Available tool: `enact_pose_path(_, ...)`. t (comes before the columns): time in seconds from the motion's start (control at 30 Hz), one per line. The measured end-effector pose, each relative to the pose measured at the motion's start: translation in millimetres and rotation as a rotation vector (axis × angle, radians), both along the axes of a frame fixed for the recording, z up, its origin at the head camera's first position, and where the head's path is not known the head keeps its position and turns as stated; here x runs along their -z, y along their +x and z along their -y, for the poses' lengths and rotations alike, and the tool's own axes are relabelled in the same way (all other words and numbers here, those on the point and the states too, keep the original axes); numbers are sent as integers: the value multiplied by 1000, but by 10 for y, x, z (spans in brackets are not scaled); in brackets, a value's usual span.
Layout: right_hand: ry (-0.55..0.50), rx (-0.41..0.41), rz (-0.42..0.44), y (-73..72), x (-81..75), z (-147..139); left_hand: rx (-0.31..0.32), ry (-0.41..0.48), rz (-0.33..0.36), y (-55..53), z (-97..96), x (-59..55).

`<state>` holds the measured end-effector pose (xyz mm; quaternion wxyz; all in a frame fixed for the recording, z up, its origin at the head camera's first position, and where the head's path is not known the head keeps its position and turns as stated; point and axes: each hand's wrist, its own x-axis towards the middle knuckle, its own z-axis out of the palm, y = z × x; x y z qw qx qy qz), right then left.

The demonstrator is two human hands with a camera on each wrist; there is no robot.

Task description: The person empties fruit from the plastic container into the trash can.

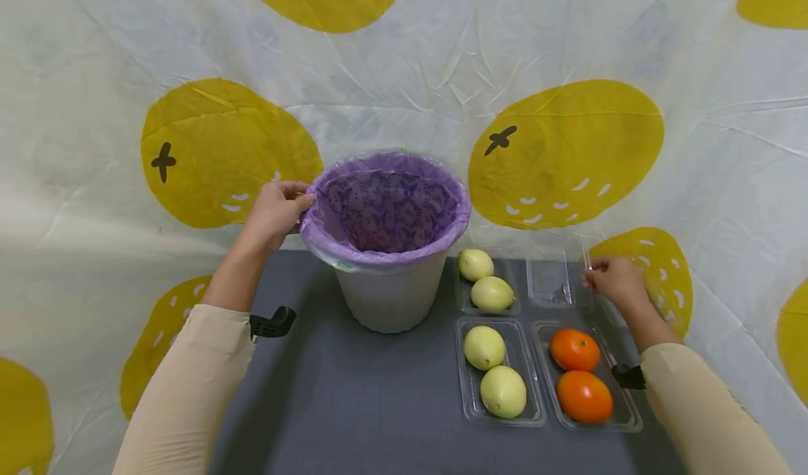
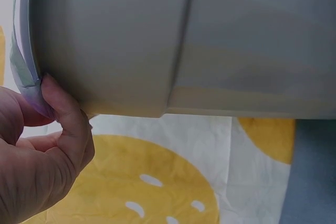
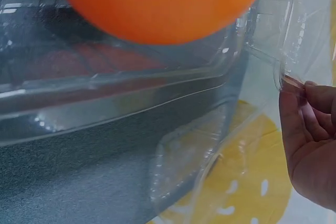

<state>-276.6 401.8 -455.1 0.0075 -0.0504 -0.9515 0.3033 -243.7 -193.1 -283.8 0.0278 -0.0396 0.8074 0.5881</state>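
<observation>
A light-coloured bin (image 1: 391,296) stands on the dark table, lined with a patterned purple plastic bag (image 1: 381,256) folded over its rim. My left hand (image 1: 274,212) pinches the bag-covered rim on the left side, thumb and fingers on either side of it in the left wrist view. At the back right, my right hand (image 1: 618,282) pinches the edge of a clear plastic tray (image 1: 548,278) with no fruit in it. An orange fruit (image 3: 163,3) fills the top of the right wrist view, in front of that hand.
Two orange fruits (image 1: 583,396) lie in a clear tray (image 1: 621,422) at front right. Left of it, another tray (image 1: 470,391) holds two pale yellow fruits (image 1: 503,391). Behind that, a third tray (image 1: 463,299) holds two more pale fruits (image 1: 492,294). A fruit-printed cloth (image 1: 404,61) hangs behind.
</observation>
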Motion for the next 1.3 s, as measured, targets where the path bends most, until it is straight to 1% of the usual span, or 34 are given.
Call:
enact_pose_path(0.17, 71, -26, 36, -8, 61, -39, -2, -6, -4, 6, -2, 2)
enact_pose_path(0.5, 128, -67, 73, -72, 92, -63, -4, -4, -4, 0, -15, 9)
enact_pose_path(0.7, 157, -100, 69, -89, 124, -59, -5, -11, -10, 3, -16, 9)
enact_pose_path(1.1, 161, -119, 101, -43, 111, -72, -10, -21, -8, 4, -14, 11)
enact_pose_path(1.3, 141, -87, 112, -31, 94, -98, -11, -15, -9, -1, -6, 18)
